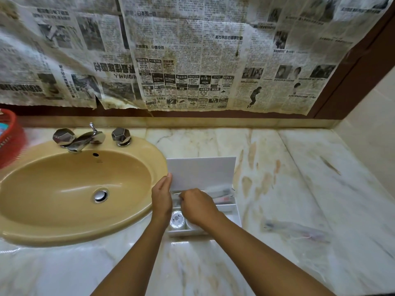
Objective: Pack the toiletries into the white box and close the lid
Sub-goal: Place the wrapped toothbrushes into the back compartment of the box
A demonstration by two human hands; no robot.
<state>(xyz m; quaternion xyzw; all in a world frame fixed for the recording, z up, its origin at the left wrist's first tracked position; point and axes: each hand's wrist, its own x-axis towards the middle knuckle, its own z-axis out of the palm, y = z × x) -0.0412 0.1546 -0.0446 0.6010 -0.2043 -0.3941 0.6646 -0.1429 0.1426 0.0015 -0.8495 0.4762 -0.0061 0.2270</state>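
The white box [234, 209] stands on the marble counter just right of the sink, its lid [201, 173] raised upright. My left hand [161, 198] rests flat against the lid's left edge and the box's left side. My right hand [197, 207] is inside the box, fingers pinched on a clear wrapped packet near the back compartment. A round white container with a printed top [177, 218] sits in the front left compartment. More wrapped packets [222, 194] lie along the back of the box. One clear plastic-wrapped toiletry [297, 229] lies on the counter to the right.
A yellow sink [74, 189] with chrome taps [85, 137] fills the left side. A red basket [9, 137] stands at the far left edge. Newspaper covers the mirror above. The counter ends at a wall on the right.
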